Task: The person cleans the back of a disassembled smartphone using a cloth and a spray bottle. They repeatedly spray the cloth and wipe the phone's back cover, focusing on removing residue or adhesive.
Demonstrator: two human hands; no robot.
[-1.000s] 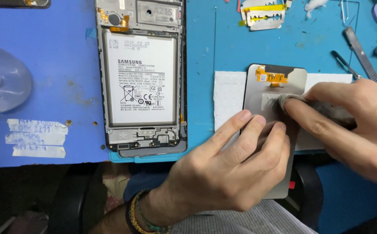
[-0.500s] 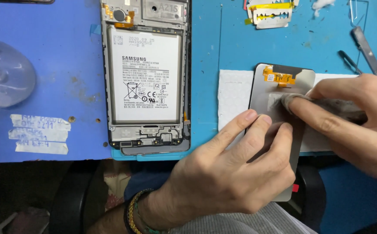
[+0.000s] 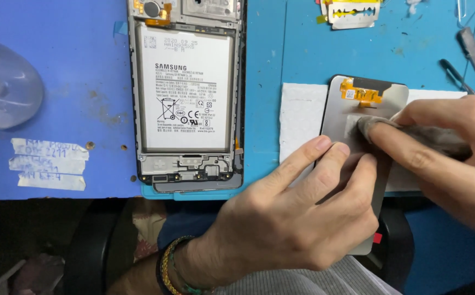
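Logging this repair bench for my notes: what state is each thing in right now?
Phone: back off, battery showing, flat on the blue mat.
Screen panel: face down on white padding, lower end past the table edge.
Left hand: fingers pressing the panel down.
Right hand: cloth over a fingertip, pressed on the panel.
Razor blade: lying untouched.

Two hands [image 3: 281, 218] [image 3: 450, 158], one display panel [image 3: 338, 109], one opened phone [image 3: 185, 98], one razor blade [image 3: 352, 12], one grey cloth [image 3: 439, 139], one white pad [image 3: 300, 117]

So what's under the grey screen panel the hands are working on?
A white sheet lies under the screen panel, showing at its left and right edges on the blue mat. Under the panel's middle and the hands, nothing can be seen.
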